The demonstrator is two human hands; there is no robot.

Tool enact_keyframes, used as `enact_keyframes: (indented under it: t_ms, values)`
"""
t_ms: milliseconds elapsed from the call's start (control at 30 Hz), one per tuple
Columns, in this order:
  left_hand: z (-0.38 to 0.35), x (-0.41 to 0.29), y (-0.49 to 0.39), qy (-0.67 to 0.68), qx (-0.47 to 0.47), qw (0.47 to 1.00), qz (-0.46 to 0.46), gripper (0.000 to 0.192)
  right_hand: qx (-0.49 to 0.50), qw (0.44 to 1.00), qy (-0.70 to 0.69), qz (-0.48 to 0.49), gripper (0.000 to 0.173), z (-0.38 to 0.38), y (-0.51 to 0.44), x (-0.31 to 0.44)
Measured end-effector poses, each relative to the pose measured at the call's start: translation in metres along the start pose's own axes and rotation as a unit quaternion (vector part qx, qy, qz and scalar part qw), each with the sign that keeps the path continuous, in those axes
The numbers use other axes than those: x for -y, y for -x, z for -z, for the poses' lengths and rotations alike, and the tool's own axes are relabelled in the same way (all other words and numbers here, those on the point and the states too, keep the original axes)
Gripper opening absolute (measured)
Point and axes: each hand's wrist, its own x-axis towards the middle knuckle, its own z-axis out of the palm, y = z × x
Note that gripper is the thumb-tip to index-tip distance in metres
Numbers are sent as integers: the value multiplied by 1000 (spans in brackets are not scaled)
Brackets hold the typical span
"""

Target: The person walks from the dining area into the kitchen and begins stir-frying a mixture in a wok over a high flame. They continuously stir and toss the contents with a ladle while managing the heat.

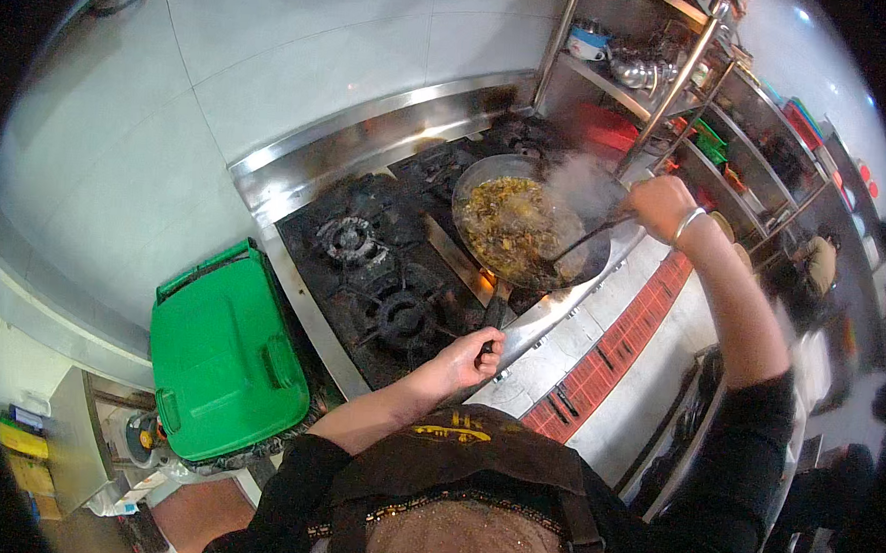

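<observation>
A large wok point(602, 256) sits over a lit burner on a gas range point(337, 293), with steam rising from it. In the wok lies chopped yellowish-brown food point(508, 212). My left hand point(480, 359) is closed around the wok's handle point(497, 309), on the near side. My right hand point(661, 205) grips the handle of a dark metal spatula or ladle point(592, 234) from the right; its head reaches down into the food. Which of the two tools it is, I cannot tell. A bracelet circles my right wrist.
To the left stands a green lidded bin point(228, 355). Behind the range runs a steel backsplash point(383, 131) against a tiled wall. Metal shelves point(618, 87) with pots rise at the upper right. A red grated strip point(612, 353) crosses the floor. Another person point(819, 266) is far right.
</observation>
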Motion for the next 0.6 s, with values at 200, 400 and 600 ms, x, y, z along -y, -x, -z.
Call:
enact_keyframes:
  t_ms: [200, 400, 600]
  values:
    - [-3, 2, 4, 1, -30, 1000, 3, 12, -76, 978, 36, 190, 16, -5, -38, 14]
    - [-6, 8, 1, -42, -32, 999, -5, 12, 32, 995, 51, 79, 16, -74, -54, 116]
    - [-2, 7, 0, -9, -43, 999, 8, 9, 111, 992, -36, -41, 16, -118, -79, 126]
